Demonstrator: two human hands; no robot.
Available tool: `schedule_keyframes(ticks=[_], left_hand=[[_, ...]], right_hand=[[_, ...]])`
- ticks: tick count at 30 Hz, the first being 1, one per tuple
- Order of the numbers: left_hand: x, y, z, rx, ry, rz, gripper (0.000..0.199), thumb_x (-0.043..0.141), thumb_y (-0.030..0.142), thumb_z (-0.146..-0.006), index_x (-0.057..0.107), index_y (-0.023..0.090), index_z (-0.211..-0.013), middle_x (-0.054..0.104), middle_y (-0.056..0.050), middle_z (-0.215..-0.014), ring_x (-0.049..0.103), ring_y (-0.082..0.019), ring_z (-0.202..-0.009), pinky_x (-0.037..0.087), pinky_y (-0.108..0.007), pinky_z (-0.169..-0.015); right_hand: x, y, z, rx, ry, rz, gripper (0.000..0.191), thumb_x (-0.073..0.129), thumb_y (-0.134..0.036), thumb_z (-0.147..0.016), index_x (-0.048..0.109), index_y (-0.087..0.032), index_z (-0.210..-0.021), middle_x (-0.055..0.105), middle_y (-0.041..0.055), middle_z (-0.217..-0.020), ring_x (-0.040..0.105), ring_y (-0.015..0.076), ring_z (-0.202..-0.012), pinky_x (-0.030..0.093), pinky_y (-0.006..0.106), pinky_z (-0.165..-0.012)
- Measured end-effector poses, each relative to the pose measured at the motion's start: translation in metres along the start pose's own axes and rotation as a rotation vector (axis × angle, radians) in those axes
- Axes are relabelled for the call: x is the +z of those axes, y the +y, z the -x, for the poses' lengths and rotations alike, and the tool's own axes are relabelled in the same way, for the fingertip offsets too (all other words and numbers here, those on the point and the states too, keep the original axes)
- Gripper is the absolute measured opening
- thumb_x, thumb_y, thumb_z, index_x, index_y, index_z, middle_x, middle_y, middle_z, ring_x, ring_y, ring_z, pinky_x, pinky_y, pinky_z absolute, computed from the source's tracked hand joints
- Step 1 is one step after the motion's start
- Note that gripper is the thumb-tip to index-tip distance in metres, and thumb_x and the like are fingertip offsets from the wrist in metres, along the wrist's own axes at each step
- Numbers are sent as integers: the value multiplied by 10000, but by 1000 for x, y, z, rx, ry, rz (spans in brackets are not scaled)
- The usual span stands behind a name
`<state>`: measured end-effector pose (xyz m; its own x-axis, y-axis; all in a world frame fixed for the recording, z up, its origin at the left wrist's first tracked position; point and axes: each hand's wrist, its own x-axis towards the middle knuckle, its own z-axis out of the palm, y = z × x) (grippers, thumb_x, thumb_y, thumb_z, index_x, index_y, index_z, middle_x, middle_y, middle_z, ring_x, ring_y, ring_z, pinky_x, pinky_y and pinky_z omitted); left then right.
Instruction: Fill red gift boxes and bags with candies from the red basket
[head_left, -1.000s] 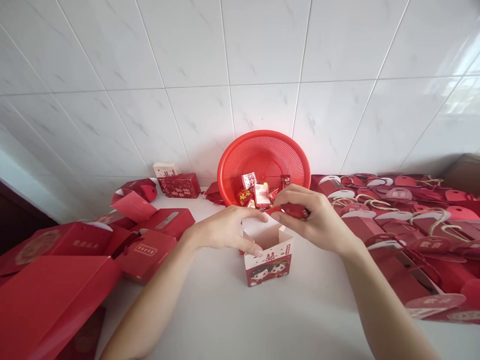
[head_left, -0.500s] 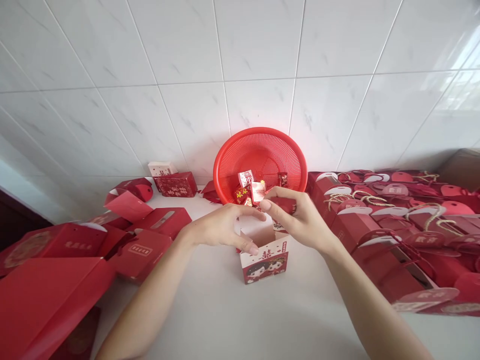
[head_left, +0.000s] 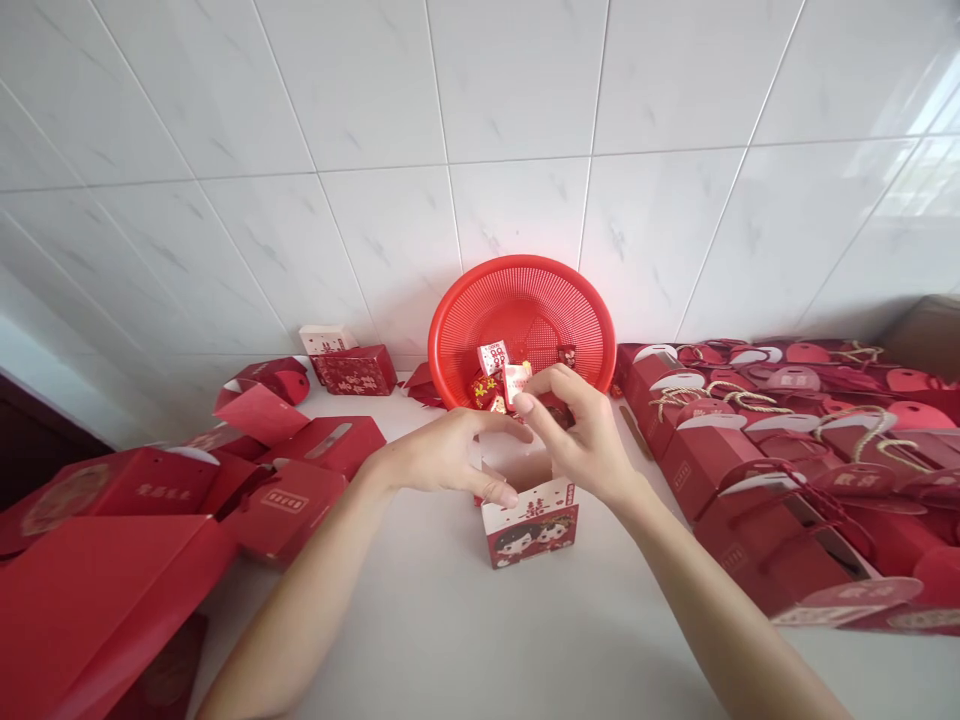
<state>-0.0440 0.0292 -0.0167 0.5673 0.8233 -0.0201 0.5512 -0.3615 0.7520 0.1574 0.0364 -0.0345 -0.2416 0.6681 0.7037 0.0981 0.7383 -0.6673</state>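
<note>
The right hand (head_left: 581,435) has shifted left above the open box (head_left: 532,530).

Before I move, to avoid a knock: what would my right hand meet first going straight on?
Your right hand would probably meet the pale packet in the red basket, though depth is unclear; its rim could come first.

The left hand (head_left: 448,452) arches, thumb (head_left: 496,489) and fingers (head_left: 504,424) parted, while the right hand (head_left: 576,432) curls beside it.

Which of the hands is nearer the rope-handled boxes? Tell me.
Right. The right hand is apart from the rope-handled boxes, to their left in view; the left hand is farther left.
</note>
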Motion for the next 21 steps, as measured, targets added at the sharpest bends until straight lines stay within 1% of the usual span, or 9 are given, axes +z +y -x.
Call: schedule_keyframes(ticks=[2,5,8,10,12,14,17,19,21], left_hand=[[-1,-1,0,-50,-2,-26,676,902,426,-640,696,303,-1272,686,-32,-1337,659,-305,-1167,537,-332,-887],[-1,-2,-1,-59,10,-43,675,907,446,-630,705,310,-1260,701,-20,-1310,662,-307,-1164,525,-346,-923],[-1,-1,-1,-4,-4,-15,672,901,448,-647,705,292,-1271,742,-17,-1212,684,-300,-1106,519,-362,-940],[-2,-1,-2,-5,-16,-2,678,897,443,-656,699,277,-1283,755,-23,-1175,697,-297,-1058,526,-368,-925],[-3,-2,-2,-25,-24,-6,686,896,436,-657,691,277,-1292,741,-32,-1222,696,-296,-1061,530,-366,-921],[-3,-3,-2,-32,-20,-23,676,893,424,-659,690,286,-1289,708,-40,-1303,673,-303,-1135,529,-362,-938],[-1,-7,-2,-13,31,-54,547,850,374,-702,728,270,-1225,717,-42,-1297,644,-306,-1215,531,-359,-966],[2,-9,-3,13,79,-65,415,781,320,-760,757,253,-1169,756,-36,-1218,678,-287,-1161,550,-354,-951],[5,-9,-4,45,137,-71,319,710,268,-798,783,244,-1108,787,-27,-1128,723,-264,-1057,582,-340,-892]], right_hand=[[-4,-4,0,57,28,-87,153,509,-245,-958,579,-215,-825,568,-3,-762,500,136,-681,430,275,-645],[-7,-5,1,95,11,-194,177,446,-130,-881,600,-210,-845,612,0,-798,528,127,-676,438,260,-620],[-4,-3,2,61,-109,-206,180,465,-109,-864,615,-204,-831,629,-4,-778,566,123,-678,458,251,-614],[-2,-1,2,22,-188,-179,179,484,-105,-873,634,-200,-845,663,3,-800,615,132,-736,491,259,-663],[-2,0,1,-8,-192,-142,175,502,-105,-879,649,-197,-858,687,6,-821,637,136,-769,512,268,-706],[-6,-1,-1,-26,-148,-102,176,511,-103,-880,660,-197,-865,694,5,-825,644,137,-774,522,273,-723],[-17,-4,-3,-37,-78,-37,159,536,-115,-888,669,-200,-867,710,14,-856,662,150,-817,534,285,-755],[-26,-6,-4,-19,-73,16,121,564,-161,-911,675,-204,-896,719,23,-898,670,162,-856,539,297,-781],[-36,-6,-6,27,-115,72,79,608,-242,-928,674,-211,-959,724,36,-971,675,178,-913,544,314,-817]])
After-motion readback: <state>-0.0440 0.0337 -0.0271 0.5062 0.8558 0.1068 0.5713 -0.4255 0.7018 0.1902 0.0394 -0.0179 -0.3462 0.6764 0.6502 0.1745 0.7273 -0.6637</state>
